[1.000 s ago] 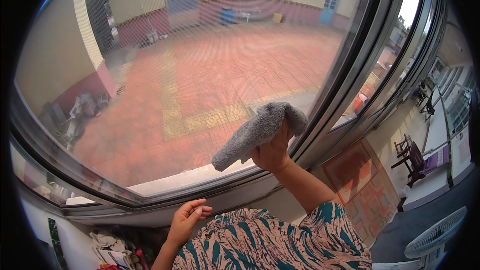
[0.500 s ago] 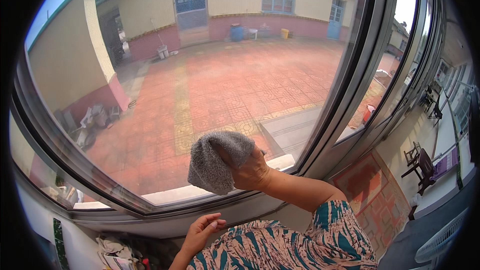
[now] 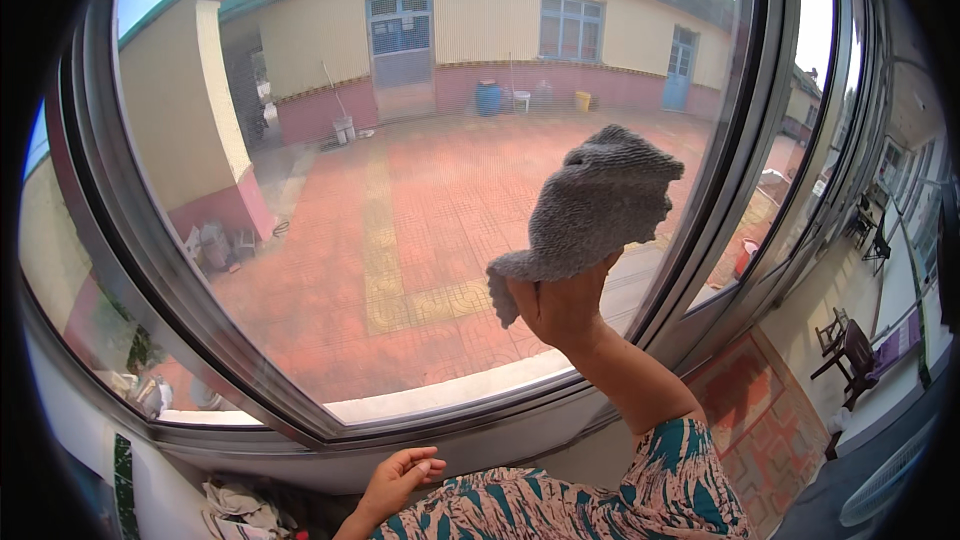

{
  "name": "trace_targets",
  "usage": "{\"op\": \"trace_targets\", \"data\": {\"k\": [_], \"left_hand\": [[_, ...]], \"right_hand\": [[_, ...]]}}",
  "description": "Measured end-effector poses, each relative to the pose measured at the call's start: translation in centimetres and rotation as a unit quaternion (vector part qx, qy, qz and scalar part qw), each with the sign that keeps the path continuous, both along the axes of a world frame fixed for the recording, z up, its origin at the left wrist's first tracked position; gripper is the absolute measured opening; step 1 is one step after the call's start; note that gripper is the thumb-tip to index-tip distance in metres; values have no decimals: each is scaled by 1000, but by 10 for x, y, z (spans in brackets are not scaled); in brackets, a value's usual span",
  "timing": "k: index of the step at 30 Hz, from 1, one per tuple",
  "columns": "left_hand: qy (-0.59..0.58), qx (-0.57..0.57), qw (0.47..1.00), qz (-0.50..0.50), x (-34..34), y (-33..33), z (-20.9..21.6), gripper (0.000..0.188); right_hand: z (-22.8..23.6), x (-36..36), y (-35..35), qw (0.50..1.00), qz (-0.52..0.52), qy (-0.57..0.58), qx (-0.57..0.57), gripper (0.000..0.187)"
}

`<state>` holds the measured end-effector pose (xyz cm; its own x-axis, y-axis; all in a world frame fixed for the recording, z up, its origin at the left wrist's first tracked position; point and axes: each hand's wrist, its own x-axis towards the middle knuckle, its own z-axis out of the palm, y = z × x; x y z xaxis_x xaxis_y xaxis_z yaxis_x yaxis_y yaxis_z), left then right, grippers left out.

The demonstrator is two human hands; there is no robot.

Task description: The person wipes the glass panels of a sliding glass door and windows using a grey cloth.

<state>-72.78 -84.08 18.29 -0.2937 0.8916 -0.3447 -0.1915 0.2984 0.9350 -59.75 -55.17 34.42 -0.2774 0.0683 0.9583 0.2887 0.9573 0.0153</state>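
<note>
Here, the right grip (image 3: 562, 308) clasps a grey fuzzy cloth (image 3: 598, 202) before hazy, silver-framed glass (image 3: 450, 240); left grip (image 3: 398, 480), empty. Wiping appears unfinished.

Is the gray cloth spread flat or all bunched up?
Partly spread, not flat: the cloth fans out above the right hand, but it has creases, and one end droops at the hand's left.

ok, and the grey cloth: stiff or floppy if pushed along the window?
Probably floppy: the grey cloth drapes over the right hand, one corner hanging loose. Likely light for its size, since one hand supports it. Its rough pile suggests it won't slip easily; dampness can't be told.
</note>
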Motion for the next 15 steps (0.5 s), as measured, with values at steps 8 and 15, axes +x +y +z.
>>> {"op": "trace_targets", "data": {"k": [8,15], "left_hand": [[28,6,1000,-10,-18,-19,3,36],[21,-40,999,9,-36,-36,-26,37]], "right_hand": [[22,-21,-25,993,-43,-78,72,56],[50,62,82,959,-151,230,-68,37]]}}
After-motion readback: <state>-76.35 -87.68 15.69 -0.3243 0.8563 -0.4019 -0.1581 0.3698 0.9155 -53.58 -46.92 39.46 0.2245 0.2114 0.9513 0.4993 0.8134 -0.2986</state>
